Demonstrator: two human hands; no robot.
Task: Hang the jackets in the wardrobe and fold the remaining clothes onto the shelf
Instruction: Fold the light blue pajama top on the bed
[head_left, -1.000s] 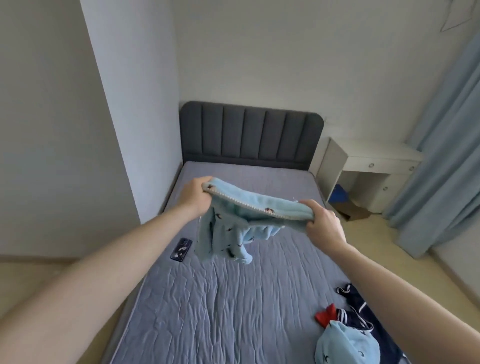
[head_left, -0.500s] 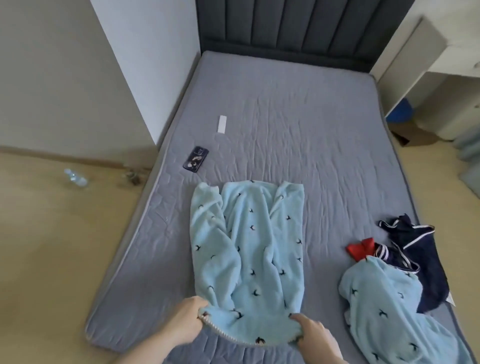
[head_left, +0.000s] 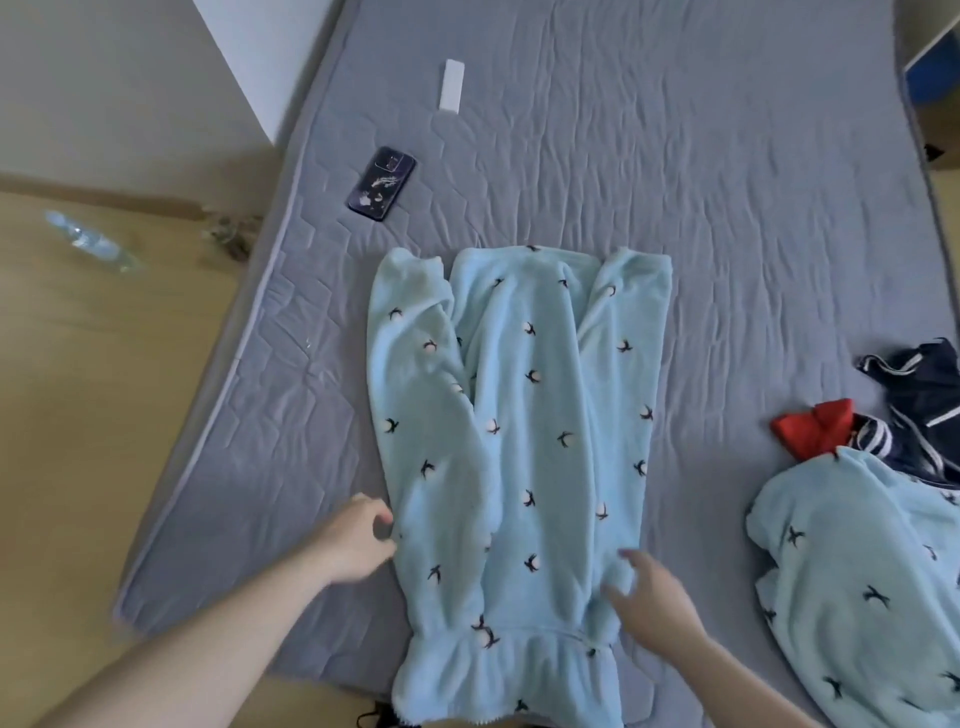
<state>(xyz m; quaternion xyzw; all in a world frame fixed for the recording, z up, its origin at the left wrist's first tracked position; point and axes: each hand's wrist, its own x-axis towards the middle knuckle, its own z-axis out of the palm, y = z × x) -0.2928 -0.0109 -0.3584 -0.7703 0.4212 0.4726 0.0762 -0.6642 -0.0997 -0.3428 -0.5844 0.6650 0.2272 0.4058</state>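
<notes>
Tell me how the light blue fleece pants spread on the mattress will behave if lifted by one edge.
The light blue fleece pants will probably flop and drape: they lie limp with soft folds on the mattress. The fluffy pile suggests they are light and grippy rather than slippery. The left hand at their edge should pinch them easily.

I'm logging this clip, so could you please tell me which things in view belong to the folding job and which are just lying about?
Job: blue trousers, second blue garment, navy garment, left hand, right hand.

Lying about: phone, white strip, bottle on the floor.
</notes>
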